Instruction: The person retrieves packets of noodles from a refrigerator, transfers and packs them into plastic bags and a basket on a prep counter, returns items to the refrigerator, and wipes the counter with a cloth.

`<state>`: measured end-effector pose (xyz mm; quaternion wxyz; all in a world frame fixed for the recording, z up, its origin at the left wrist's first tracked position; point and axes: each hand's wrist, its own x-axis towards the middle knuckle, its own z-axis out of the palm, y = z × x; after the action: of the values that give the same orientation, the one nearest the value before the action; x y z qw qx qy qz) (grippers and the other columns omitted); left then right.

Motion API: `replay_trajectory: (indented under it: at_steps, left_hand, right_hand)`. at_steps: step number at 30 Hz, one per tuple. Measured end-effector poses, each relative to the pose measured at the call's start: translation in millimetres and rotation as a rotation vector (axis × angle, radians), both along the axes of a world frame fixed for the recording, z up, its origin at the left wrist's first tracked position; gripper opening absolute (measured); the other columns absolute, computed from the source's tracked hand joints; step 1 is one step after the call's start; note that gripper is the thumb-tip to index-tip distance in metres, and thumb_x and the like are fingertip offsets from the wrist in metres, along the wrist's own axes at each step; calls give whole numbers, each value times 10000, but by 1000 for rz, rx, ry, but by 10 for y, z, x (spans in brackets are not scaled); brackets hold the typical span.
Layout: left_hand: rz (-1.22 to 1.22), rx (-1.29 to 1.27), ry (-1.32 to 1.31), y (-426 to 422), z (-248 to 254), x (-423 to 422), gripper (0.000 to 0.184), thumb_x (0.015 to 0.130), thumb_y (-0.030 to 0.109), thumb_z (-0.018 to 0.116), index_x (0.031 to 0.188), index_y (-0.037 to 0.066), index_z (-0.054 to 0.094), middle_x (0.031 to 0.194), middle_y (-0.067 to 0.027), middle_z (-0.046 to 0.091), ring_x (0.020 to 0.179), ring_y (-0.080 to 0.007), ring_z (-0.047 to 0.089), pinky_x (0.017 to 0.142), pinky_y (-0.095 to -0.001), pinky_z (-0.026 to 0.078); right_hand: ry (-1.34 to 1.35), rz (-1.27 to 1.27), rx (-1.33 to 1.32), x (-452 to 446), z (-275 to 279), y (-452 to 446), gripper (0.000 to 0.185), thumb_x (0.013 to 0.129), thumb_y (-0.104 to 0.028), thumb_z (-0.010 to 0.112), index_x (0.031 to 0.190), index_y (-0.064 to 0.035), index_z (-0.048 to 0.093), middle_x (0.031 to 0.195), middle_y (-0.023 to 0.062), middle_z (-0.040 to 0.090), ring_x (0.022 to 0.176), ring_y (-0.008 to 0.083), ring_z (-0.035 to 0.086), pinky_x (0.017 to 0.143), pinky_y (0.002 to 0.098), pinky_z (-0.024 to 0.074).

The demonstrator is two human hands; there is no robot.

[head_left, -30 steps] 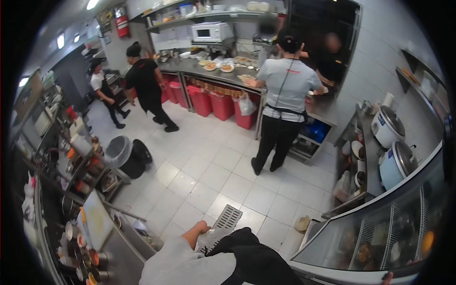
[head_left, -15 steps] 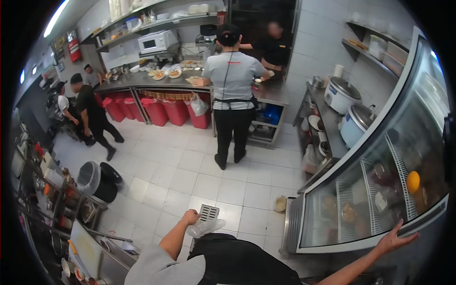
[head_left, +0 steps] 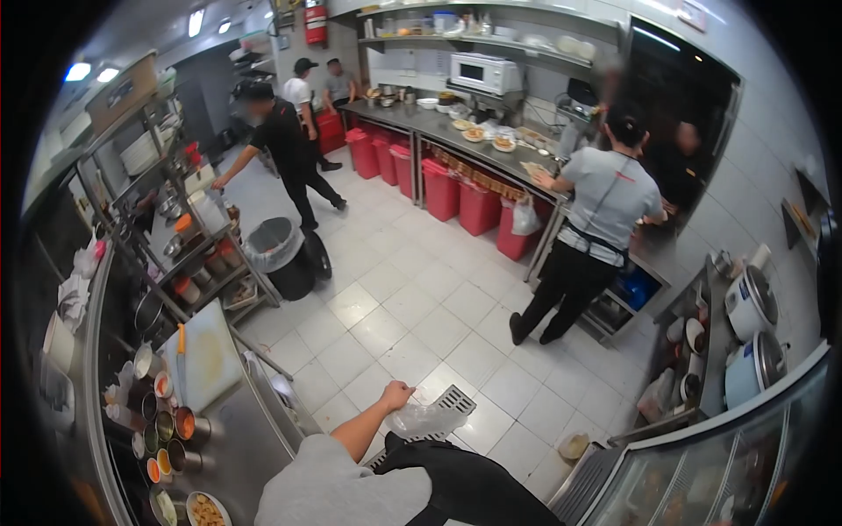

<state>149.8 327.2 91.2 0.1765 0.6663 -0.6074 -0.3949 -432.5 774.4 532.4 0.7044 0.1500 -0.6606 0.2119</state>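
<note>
The left hand [head_left: 399,394] is low in the middle of the picture. Its grip is pinched together on a thin, see-through plastic bag [head_left: 430,419]. The bag hangs just beside the black apron [head_left: 482,478], with the floor grate [head_left: 456,399] behind it. It looks soft and light. I can't tell if anything is inside.

Half a second ago, the right hand was spread wide by the edge of the glass door [head_left: 702,465]. Now I can't see that hand clearly, so I can't tell if its grip is apart or together. The door has slid down into the lower right corner of the picture. More of the steel table [head_left: 232,447] shows at the lower left, with little cups of food, a cutting board [head_left: 209,368] and a white bowl [head_left: 206,510].

So I think the head has turned toward the table side. The bag is still in the left hand and has not been put down.

At the upper left, a co-worker in black [head_left: 285,140] now has an arm stretched out to the rack [head_left: 210,254].
</note>
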Motion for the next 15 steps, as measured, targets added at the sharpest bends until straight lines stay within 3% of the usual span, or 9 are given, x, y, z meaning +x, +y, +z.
replay_trajectory:
  at_steps: [3, 4, 5, 6, 7, 8, 10, 13, 15]
  left_hand:
    - [208, -86, 154, -154, 261, 84, 388, 892, 385, 705, 862, 2, 761, 855, -231, 732, 843, -382, 717, 786, -451, 559]
    - [259, -117, 215, -217, 367, 66, 381, 901, 376, 697, 860, 2, 758, 849, -230, 731, 838, -381, 717, 778, -449, 556]
    - [314, -150, 276, -268, 497, 37, 374, 910, 366, 690, 857, 2, 756, 842, -230, 730, 833, -380, 716, 771, -448, 554]
    - [335, -219, 291, -312, 640, 9, 374, 921, 361, 685, 849, -1, 751, 844, -232, 729, 827, -368, 718, 764, -441, 551]
    - [360, -290, 301, -372, 803, -14, 376, 932, 355, 680, 842, -4, 746, 846, -234, 728, 820, -355, 720, 758, -434, 548]
    - [387, -288, 377, -433, 973, -26, 383, 946, 360, 671, 835, 0, 742, 782, -208, 715, 760, -304, 698, 716, -414, 539]
    - [416, -193, 597, -506, 1312, -7, 391, 976, 367, 649, 831, 12, 726, 675, -123, 656, 650, -197, 618, 622, -360, 495]
    - [414, -220, 1032, -567, 1644, 181, 368, 1012, 378, 615, 881, 42, 685, 642, 20, 530, 569, -82, 464, 514, -275, 377]
    - [432, -64, 1231, -537, 2049, 634, 368, 1026, 390, 600, 932, 40, 665, 660, 37, 502, 588, -69, 442, 523, -256, 347]
  right_hand:
    - [-527, 1181, 128, -200, -1314, -1560, 369, 999, -134, 602, 1319, 44, 556, 1273, 165, 623, 1187, 261, 606, 1040, 384, 476]
    - [-1109, 1349, 90, 608, -1436, -2214, 344, 967, -63, 602, 1308, -21, 585, 1260, 123, 622, 1186, 228, 603, 1024, 367, 488]
    - [-1441, 1435, 295, 1171, -1657, -2683, 405, 933, -29, 614, 1336, -63, 588, 1264, 97, 623, 1184, 205, 599, 996, 345, 504]
    - [-1531, 1554, 621, 1904, -1595, -3038, 471, 912, -17, 632, 1377, -57, 569, 1272, 98, 628, 1191, 217, 601, 983, 345, 516]
    - [-1565, 1673, 861, 2546, -1573, -3321, 600, 900, -72, 706, 1454, -35, 479, 1394, 161, 567, 1249, 275, 587, 970, 371, 528]
    - [-1546, 1839, 969, 3045, -1786, -3562, 713, 859, -76, 763, 1489, -38, 431, 1481, 176, 479, 1333, 283, 517, 989, 383, 527]
    - [-1163, 1886, 1243, 3916, -1784, -3908, 752, 861, -93, 777, 1507, -41, 394, 1554, 199, 371, 1407, 292, 432, 989, 389, 524]
    - [-1132, 2012, 1220, 4642, -2028, -4376, 681, 862, -118, 775, 1460, -36, 461, 1346, 160, 586, 1210, 263, 600, 944, 370, 542]
    - [-1540, 2139, 1262, 4883, -2270, -4675, 557, 875, -102, 753, 1372, -14, 516, 1209, 120, 639, 1092, 215, 636, 903, 342, 541]
